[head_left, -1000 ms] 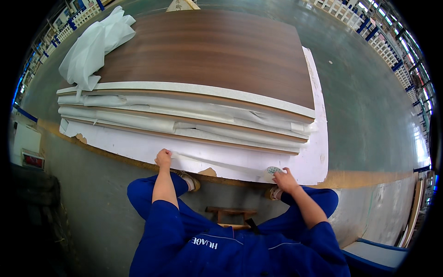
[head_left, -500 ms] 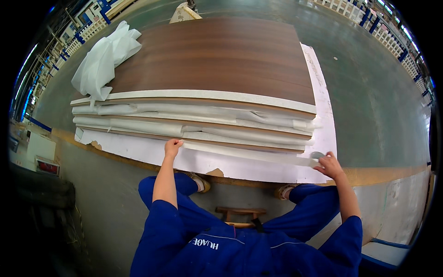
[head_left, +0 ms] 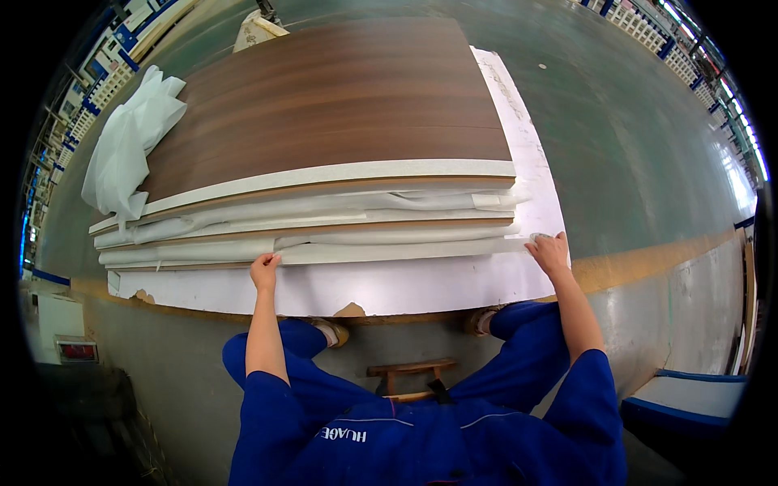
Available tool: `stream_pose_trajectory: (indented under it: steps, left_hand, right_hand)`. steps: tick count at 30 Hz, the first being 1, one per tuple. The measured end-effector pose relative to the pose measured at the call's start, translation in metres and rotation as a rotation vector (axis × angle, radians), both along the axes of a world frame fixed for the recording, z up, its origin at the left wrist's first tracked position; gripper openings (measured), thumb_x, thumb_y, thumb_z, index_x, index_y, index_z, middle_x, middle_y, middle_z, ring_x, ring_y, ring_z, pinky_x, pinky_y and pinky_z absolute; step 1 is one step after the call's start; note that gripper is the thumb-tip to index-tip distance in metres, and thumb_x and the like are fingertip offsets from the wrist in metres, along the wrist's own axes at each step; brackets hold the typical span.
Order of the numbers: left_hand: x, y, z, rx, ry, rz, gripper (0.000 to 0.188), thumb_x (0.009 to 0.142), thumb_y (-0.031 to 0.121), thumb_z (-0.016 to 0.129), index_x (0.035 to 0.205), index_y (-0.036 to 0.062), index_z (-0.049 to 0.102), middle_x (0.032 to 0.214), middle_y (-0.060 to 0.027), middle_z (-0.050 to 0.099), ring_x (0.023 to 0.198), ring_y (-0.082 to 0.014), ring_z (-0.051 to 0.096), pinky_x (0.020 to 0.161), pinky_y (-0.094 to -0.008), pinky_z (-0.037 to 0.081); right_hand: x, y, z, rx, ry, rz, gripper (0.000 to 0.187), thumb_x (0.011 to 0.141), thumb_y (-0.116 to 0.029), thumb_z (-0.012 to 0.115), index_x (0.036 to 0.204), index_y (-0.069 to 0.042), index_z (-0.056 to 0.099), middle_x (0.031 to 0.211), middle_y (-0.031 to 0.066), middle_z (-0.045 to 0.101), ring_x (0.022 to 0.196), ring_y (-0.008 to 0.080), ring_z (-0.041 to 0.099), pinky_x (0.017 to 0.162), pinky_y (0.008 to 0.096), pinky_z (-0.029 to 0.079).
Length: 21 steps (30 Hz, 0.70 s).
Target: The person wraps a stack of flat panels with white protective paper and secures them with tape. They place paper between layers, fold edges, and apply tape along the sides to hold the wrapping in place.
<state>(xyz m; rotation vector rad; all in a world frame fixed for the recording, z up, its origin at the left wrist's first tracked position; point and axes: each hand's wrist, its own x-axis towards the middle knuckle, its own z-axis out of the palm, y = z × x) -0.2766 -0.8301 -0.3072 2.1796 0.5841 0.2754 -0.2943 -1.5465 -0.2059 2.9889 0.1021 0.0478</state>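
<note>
Between my two hands a long pale strip of tape [head_left: 405,252] is stretched along the front edge of the lowest panel in a stack. My left hand [head_left: 264,271] pinches the strip's left end near the middle of the stack's front. Beyond the stack's right corner, my right hand [head_left: 551,254] is closed around a roll of tape [head_left: 536,237], mostly hidden by the fingers. A brown wood-grain panel [head_left: 348,97] with a white front edge tops the stack. White wrapping sheet [head_left: 316,204] shows in folds between the panels.
A crumpled white sheet [head_left: 134,146] lies over the stack's left end. Beneath the stack is a white board [head_left: 389,292] with chipped front edges. A small wooden stool [head_left: 412,368] stands between my legs. At the far left is a pale box [head_left: 65,316].
My right hand has lifted the roll end of the tape toward the stack, so the strip now runs along the lowest panel's edge. The whole view has shifted somewhat.
</note>
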Motion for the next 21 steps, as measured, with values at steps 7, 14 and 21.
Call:
stream_pose_trajectory:
  steps: [7, 14, 21]
  left_hand:
    - [0.01, -0.038, 0.022, 0.139, -0.031, 0.013, 0.022, 0.075, 0.023, 0.074, 0.086, 0.0044, 0.071, 0.079, -0.0087, 0.068, 0.07, -0.022, 0.063, 0.067, -0.0329, 0.049]
    - [0.01, -0.047, 0.029, 0.4, -0.018, 0.061, 0.022, 0.075, 0.026, 0.074, 0.086, 0.0076, 0.072, 0.08, -0.0061, 0.068, 0.077, -0.0251, 0.062, 0.07, -0.0364, 0.048]
    - [0.011, -0.06, 0.038, 0.51, 0.033, 0.097, 0.015, 0.078, 0.028, 0.071, 0.081, 0.0128, 0.072, 0.083, -0.001, 0.066, 0.088, -0.0246, 0.058, 0.076, -0.0389, 0.048]
  right_hand:
    - [0.006, -0.005, -0.016, -0.074, -0.042, -0.051, 0.041, 0.081, -0.046, 0.062, 0.062, -0.01, 0.064, 0.061, 0.0103, 0.063, 0.058, 0.0271, 0.059, 0.07, 0.0401, 0.038]
    - [0.018, 0.008, -0.017, -0.079, -0.053, -0.045, 0.039, 0.08, -0.044, 0.064, 0.062, -0.01, 0.064, 0.061, 0.0111, 0.063, 0.058, 0.0276, 0.059, 0.069, 0.0407, 0.038]
    - [0.026, 0.011, -0.022, -0.1, -0.078, -0.048, 0.035, 0.078, -0.042, 0.067, 0.062, -0.011, 0.064, 0.061, 0.0095, 0.063, 0.056, 0.026, 0.059, 0.068, 0.0397, 0.037]
